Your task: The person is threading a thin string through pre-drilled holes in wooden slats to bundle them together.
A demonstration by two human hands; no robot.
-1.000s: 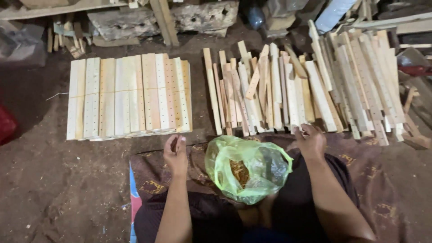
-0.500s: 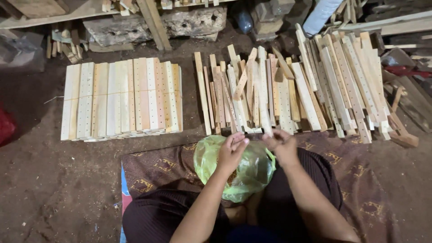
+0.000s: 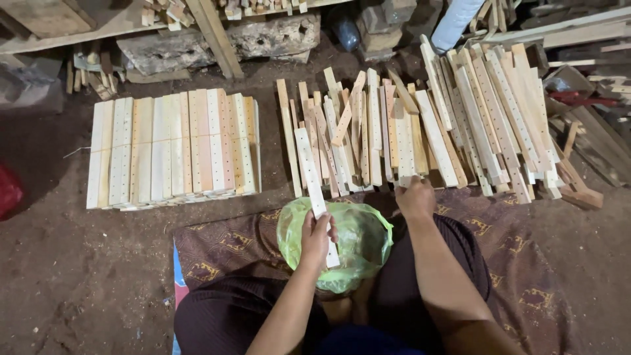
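The left hand (image 3: pixel 317 238) is raised over the lap with its forearm coming up from the lower edge of the view, fingers wrapped around the lower part of a pale wooden slat (image 3: pixel 314 187). The slat (drilled with a row of small holes) rises from the fist and leans slightly away to the left, its far end reaching over the dirt floor (image 3: pixel 79 276). Just beneath that hand sits a green plastic bag (image 3: pixel 358 243), open at the top, resting between the knees on a brown patterned cloth (image 3: pixel 513 256).

The right hand (image 3: pixel 414 197) is stretched further forward, arm nearly straight, its fingers curled at the near ends of the loose pile of slats (image 3: pixel 420 125) ahead of it; whether it pinches one cannot be told. Well off to the left of both hands lies a neat stacked row of slats (image 3: pixel 174 148), side by side on the floor.
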